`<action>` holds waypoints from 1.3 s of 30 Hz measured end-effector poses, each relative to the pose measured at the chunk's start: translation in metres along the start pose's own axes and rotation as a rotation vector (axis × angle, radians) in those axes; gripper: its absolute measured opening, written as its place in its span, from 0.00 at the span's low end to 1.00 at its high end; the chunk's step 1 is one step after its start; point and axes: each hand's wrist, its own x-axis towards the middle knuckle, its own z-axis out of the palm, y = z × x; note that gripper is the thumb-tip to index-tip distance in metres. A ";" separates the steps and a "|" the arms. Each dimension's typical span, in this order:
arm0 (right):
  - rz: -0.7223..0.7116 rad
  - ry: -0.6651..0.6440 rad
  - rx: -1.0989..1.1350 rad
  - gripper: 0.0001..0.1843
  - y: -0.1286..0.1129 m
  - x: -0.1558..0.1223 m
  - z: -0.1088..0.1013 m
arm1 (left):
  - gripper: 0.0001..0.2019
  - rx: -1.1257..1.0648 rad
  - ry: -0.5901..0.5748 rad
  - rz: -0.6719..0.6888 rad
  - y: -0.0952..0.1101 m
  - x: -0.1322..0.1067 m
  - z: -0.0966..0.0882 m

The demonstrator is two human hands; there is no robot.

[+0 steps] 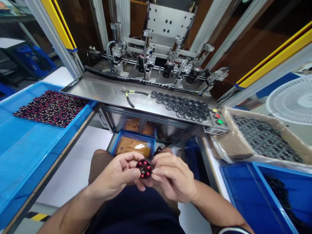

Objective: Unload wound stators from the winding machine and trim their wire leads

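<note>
Above my lap, both hands hold a small round black part with red segments (144, 168) set in a ring, its face turned up toward me. The thumb and fingers of my left hand (119, 174) close on its left side. My right hand (174, 175) pinches the right edge with thumb and fingertips. Many similar black parts with red and pale spots (55, 109) lie close together in the blue tray on the left. Ahead, several black ring-shaped parts (185, 105) rest on the metal bench top (102, 89), near pliers with yellow-black handles (131, 94).
A machine with metal fixtures (170, 61) stands behind the bench. Push buttons (217, 116) sit at its right end. On the right are a cardboard box of grey parts (243, 151), blue bins (240, 182) and a white fan (292, 100). The blue tray (21, 156) borders my left side.
</note>
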 end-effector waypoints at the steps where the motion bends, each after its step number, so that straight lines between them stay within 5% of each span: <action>1: -0.008 0.005 0.022 0.10 0.002 0.000 -0.001 | 0.16 0.001 0.035 0.037 -0.001 0.000 0.000; 5: 0.066 0.086 0.083 0.39 0.010 0.000 -0.007 | 0.16 0.039 0.065 0.137 -0.003 -0.001 0.000; 7: 0.092 0.083 0.126 0.42 0.013 0.001 -0.010 | 0.15 0.058 0.058 0.162 -0.004 -0.002 -0.001; 15: 0.076 -0.026 0.119 0.12 0.007 0.008 -0.009 | 0.15 0.056 0.045 0.171 -0.010 -0.004 -0.005; 21: 0.099 -0.022 0.030 0.08 -0.002 0.009 -0.010 | 0.13 0.074 0.043 0.213 -0.007 -0.003 -0.001; 29: 0.272 0.010 0.103 0.04 -0.011 0.021 -0.009 | 0.25 -0.089 0.065 0.454 -0.001 0.003 0.008; 32: 0.200 -0.064 0.135 0.05 -0.009 0.023 -0.011 | 0.22 -0.183 0.023 0.285 0.002 0.012 0.007; 36: 0.150 -0.139 0.097 0.05 -0.008 0.024 -0.017 | 0.33 -0.171 -0.368 -0.125 0.002 0.017 -0.001; 39: 0.143 -0.124 0.039 0.05 -0.009 0.025 -0.019 | 0.23 -0.128 -0.320 -0.065 0.001 0.014 -0.002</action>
